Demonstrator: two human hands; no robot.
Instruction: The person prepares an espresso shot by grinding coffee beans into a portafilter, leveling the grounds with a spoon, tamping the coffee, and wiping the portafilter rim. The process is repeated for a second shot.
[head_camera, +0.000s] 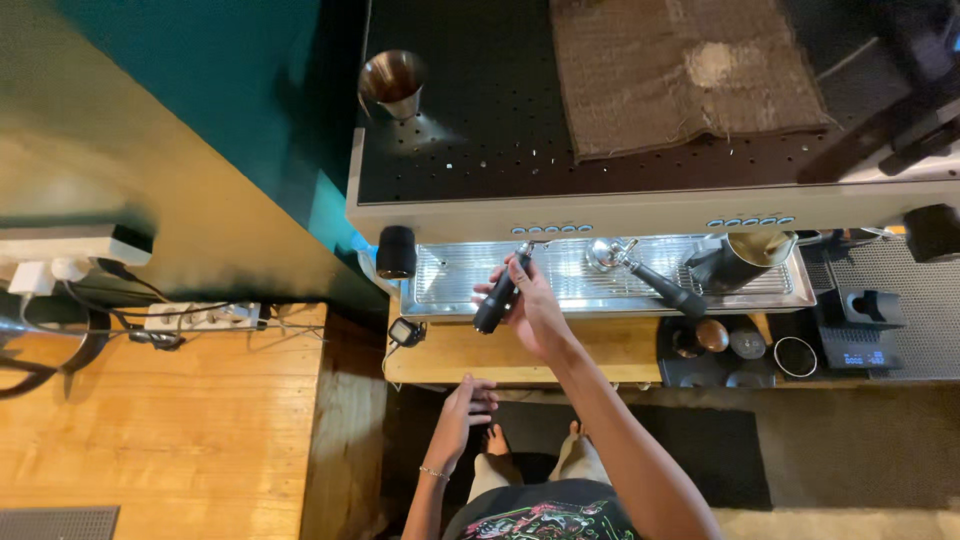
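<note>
Right hand (530, 300) wrapped round black portafilter handle (498, 296), fingers curled tight on it, head end angled up toward group under espresso machine (640, 212) front, over steel drip tray (450, 275) — prob. gripped low for leverage. Left hand (465, 405) free, fingers loosely together, resting at wooden counter (560, 350) edge. Steel pitcher (393, 82) on top looks empty; milk jug (745, 257) on tray, contents unclear; 2nd portafilter (640, 270) lying alongside.
</note>
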